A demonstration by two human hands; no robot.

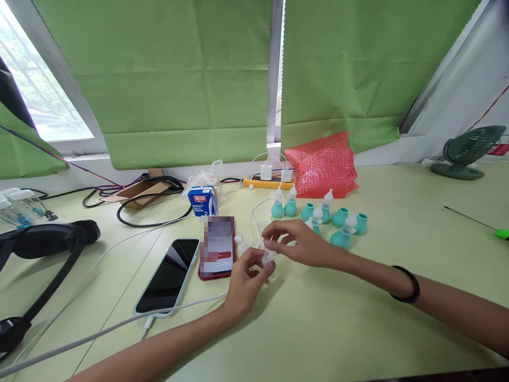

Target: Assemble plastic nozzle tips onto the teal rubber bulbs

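Note:
My left hand (247,281) pinches a small translucent plastic piece (269,257) between thumb and fingertips, low over the table. Just above it, my right hand (298,241) has its thumb and fingers drawn together close to the same piece; whether something sits between those fingertips is too small to tell. Beyond my right hand stand several teal bulbs. Some carry clear pointed tips, such as the bulb (277,210) at the back left, while others, like the bulb (361,225) at the right, have bare open necks. A small white cap (238,239) lies beside the red phone.
Left of my hands lie a red-cased phone (218,265) and a black-screened phone (169,276) with a white cable. Behind are a blue milk carton (203,201), an orange power strip (262,183) and red bubble wrap (326,167). A screwdriver (473,218) and a fan (469,151) are right.

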